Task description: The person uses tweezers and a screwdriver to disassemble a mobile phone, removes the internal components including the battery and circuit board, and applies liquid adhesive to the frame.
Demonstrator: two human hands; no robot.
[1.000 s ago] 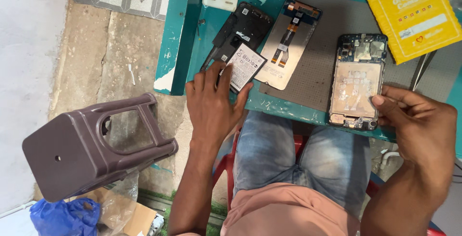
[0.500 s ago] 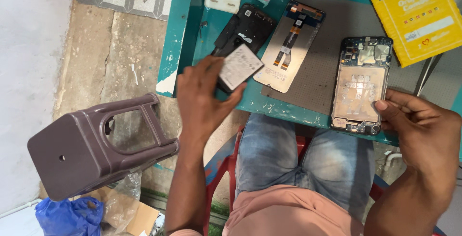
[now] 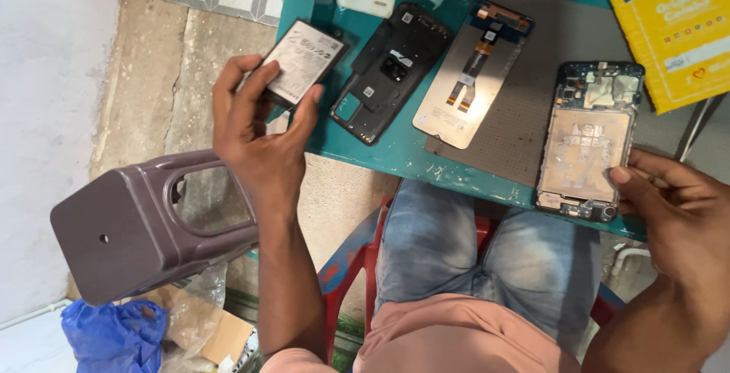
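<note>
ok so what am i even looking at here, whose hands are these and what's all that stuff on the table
There is no machine here. A camera worn on a person's head looks down at their own two bare hands, so you see their lap in jeans and a red chair at the bottom.

The left hand holds up a flat phone battery by its edges, just off the corner of the teal table. The right hand rests its fingers against an opened phone frame lying near the table's front edge.

Between them lie a black inner cover and a display panel with its ribbon cable showing. A yellow box sits at the far right. On the floor to the left lies a tipped-over purple plastic stool.
</note>
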